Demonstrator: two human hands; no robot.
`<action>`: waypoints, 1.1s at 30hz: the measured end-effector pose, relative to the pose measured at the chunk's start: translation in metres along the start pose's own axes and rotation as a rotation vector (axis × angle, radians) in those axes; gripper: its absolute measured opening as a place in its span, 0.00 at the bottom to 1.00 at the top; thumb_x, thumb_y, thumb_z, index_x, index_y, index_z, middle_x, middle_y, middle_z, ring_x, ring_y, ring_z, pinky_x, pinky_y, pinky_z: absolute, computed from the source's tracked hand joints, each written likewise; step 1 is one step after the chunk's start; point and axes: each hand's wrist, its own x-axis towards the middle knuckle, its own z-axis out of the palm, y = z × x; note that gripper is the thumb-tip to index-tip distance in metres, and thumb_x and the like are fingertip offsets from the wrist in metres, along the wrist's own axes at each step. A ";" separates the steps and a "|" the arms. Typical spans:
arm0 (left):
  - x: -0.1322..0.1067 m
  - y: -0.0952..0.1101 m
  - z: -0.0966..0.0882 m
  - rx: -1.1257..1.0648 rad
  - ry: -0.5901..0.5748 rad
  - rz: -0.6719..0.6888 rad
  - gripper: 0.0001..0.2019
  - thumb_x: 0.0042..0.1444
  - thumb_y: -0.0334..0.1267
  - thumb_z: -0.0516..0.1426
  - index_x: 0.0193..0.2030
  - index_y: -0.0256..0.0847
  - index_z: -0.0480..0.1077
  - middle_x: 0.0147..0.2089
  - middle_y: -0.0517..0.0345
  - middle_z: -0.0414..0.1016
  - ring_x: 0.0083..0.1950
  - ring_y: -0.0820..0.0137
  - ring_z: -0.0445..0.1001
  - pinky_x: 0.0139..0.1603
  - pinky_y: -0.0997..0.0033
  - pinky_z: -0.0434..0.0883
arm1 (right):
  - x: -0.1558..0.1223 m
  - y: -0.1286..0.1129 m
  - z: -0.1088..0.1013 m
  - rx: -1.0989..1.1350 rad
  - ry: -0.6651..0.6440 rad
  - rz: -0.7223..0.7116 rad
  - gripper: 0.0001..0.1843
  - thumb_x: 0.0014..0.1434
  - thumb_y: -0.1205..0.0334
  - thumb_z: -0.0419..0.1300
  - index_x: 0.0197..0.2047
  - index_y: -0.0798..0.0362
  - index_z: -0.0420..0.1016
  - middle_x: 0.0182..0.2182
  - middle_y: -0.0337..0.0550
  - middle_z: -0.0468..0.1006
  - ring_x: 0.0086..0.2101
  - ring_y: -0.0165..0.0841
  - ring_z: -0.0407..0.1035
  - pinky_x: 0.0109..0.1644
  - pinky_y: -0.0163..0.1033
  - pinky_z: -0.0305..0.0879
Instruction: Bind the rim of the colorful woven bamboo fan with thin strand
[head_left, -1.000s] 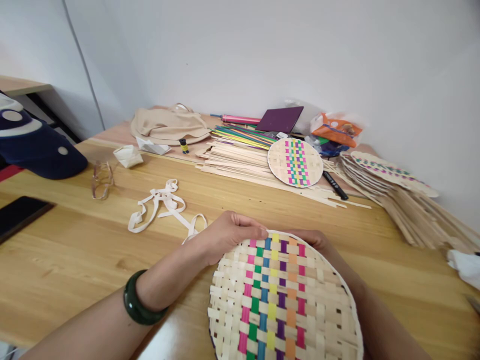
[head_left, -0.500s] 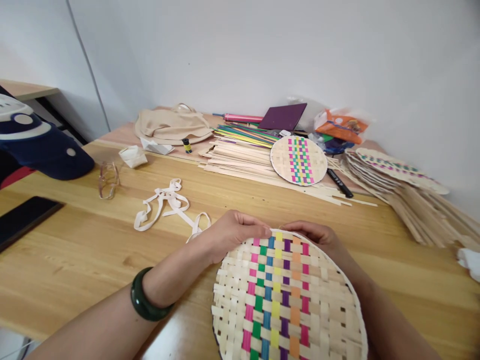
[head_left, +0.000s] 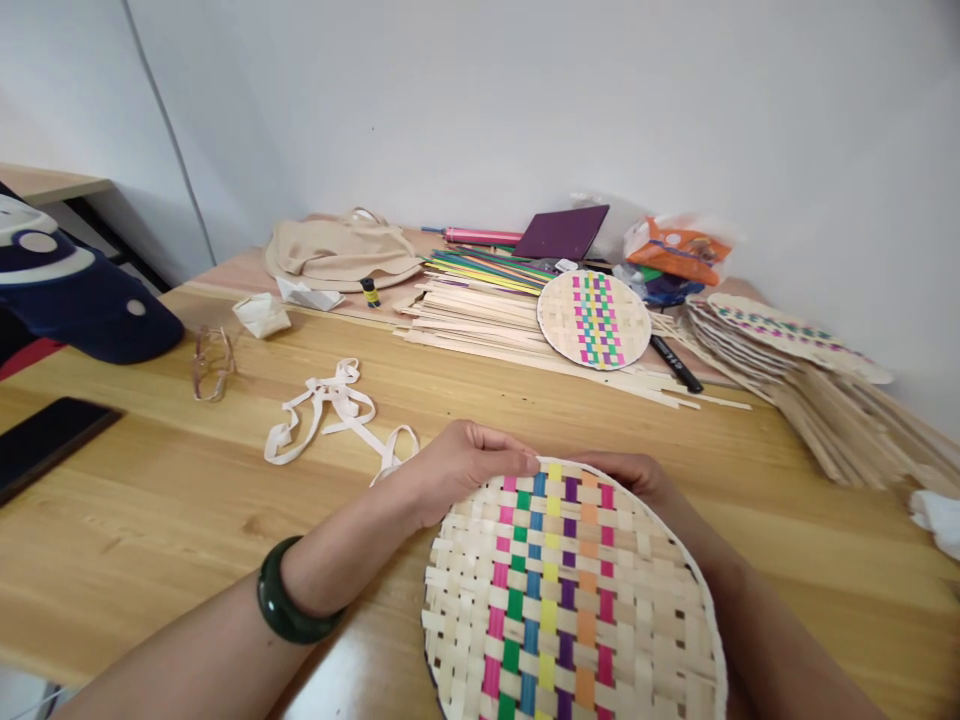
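A round woven disc of pale strips with pink, green, blue, yellow, purple and orange bands lies tilted at the near edge of the wooden table. My left hand, with a dark green bangle on its wrist, pinches the disc's far rim with curled fingers. On the far rim just to the right, my right hand grips the disc too, its fingers partly hidden behind the weave.
A white ribbon lies left of my hands. Farther back are a pile of pale and coloured strips, a second woven disc, a stack of discs at right, a black pen, glasses, a dark cap and a phone.
The disc has shifted slightly under my hands, and my right hand has slid a little behind its rim. Both hands keep their grip on the far edge.
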 end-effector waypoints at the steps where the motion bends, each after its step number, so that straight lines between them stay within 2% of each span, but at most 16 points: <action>1: 0.000 0.000 0.000 -0.003 0.000 -0.002 0.11 0.44 0.41 0.66 0.32 0.36 0.79 0.31 0.55 0.79 0.28 0.74 0.73 0.31 0.76 0.68 | 0.000 0.000 0.000 0.003 -0.005 0.001 0.16 0.49 0.57 0.69 0.43 0.48 0.82 0.43 0.42 0.81 0.42 0.41 0.75 0.44 0.41 0.71; 5: 0.000 0.000 0.000 -0.012 -0.019 -0.007 0.12 0.45 0.42 0.66 0.33 0.36 0.79 0.32 0.54 0.80 0.29 0.72 0.74 0.33 0.74 0.70 | 0.001 0.001 -0.001 0.000 -0.011 -0.017 0.18 0.49 0.55 0.69 0.43 0.51 0.81 0.42 0.44 0.82 0.40 0.41 0.76 0.43 0.42 0.73; 11: 0.002 -0.006 0.001 -0.011 -0.056 -0.056 0.12 0.44 0.42 0.67 0.34 0.36 0.79 0.33 0.53 0.80 0.29 0.73 0.74 0.32 0.75 0.69 | 0.003 0.010 -0.007 -0.096 0.059 -0.066 0.12 0.47 0.57 0.70 0.38 0.48 0.83 0.38 0.42 0.83 0.37 0.38 0.76 0.41 0.39 0.73; 15: 0.004 -0.009 0.000 -0.003 -0.067 -0.056 0.13 0.45 0.42 0.66 0.34 0.36 0.79 0.32 0.54 0.80 0.28 0.74 0.73 0.30 0.76 0.68 | 0.005 0.011 -0.006 -0.100 0.072 -0.069 0.13 0.47 0.55 0.69 0.37 0.49 0.83 0.36 0.43 0.82 0.35 0.38 0.76 0.38 0.39 0.73; 21: 0.003 -0.008 0.001 -0.011 -0.057 -0.045 0.10 0.45 0.41 0.67 0.32 0.36 0.79 0.29 0.58 0.78 0.26 0.77 0.71 0.28 0.79 0.65 | 0.006 0.009 -0.002 -0.062 0.095 -0.038 0.10 0.51 0.56 0.67 0.35 0.52 0.79 0.32 0.41 0.79 0.32 0.31 0.71 0.35 0.33 0.68; 25: 0.001 -0.004 0.003 -0.008 -0.045 -0.054 0.09 0.45 0.40 0.66 0.32 0.37 0.79 0.29 0.57 0.79 0.27 0.76 0.72 0.28 0.79 0.66 | 0.007 0.009 -0.006 0.005 0.080 0.012 0.11 0.50 0.54 0.67 0.31 0.53 0.77 0.29 0.38 0.76 0.29 0.27 0.68 0.31 0.31 0.64; 27: 0.001 -0.002 0.002 -0.001 -0.032 -0.043 0.10 0.45 0.40 0.66 0.33 0.36 0.79 0.30 0.56 0.79 0.28 0.75 0.73 0.30 0.78 0.67 | 0.008 0.011 -0.011 -0.001 0.149 0.032 0.12 0.51 0.53 0.67 0.31 0.54 0.76 0.27 0.38 0.74 0.27 0.26 0.65 0.29 0.30 0.61; 29: 0.001 0.000 0.001 -0.010 -0.015 -0.034 0.10 0.45 0.41 0.66 0.33 0.36 0.79 0.31 0.55 0.80 0.29 0.74 0.74 0.31 0.77 0.69 | 0.010 0.016 -0.019 0.015 0.308 0.018 0.13 0.52 0.53 0.66 0.32 0.54 0.75 0.22 0.35 0.69 0.22 0.23 0.59 0.23 0.28 0.55; 31: 0.000 0.001 0.000 -0.025 -0.004 -0.029 0.10 0.44 0.40 0.67 0.32 0.36 0.79 0.31 0.55 0.80 0.29 0.73 0.74 0.32 0.76 0.69 | 0.013 0.021 -0.025 0.101 0.486 -0.071 0.12 0.52 0.53 0.66 0.34 0.53 0.75 0.17 0.31 0.62 0.18 0.21 0.52 0.20 0.27 0.48; 33: 0.001 0.001 0.001 -0.020 -0.007 -0.022 0.09 0.45 0.40 0.66 0.31 0.36 0.79 0.31 0.55 0.80 0.29 0.74 0.74 0.32 0.76 0.70 | 0.015 0.024 -0.028 0.213 0.581 -0.197 0.11 0.52 0.55 0.67 0.36 0.53 0.75 0.17 0.29 0.58 0.18 0.21 0.51 0.20 0.28 0.48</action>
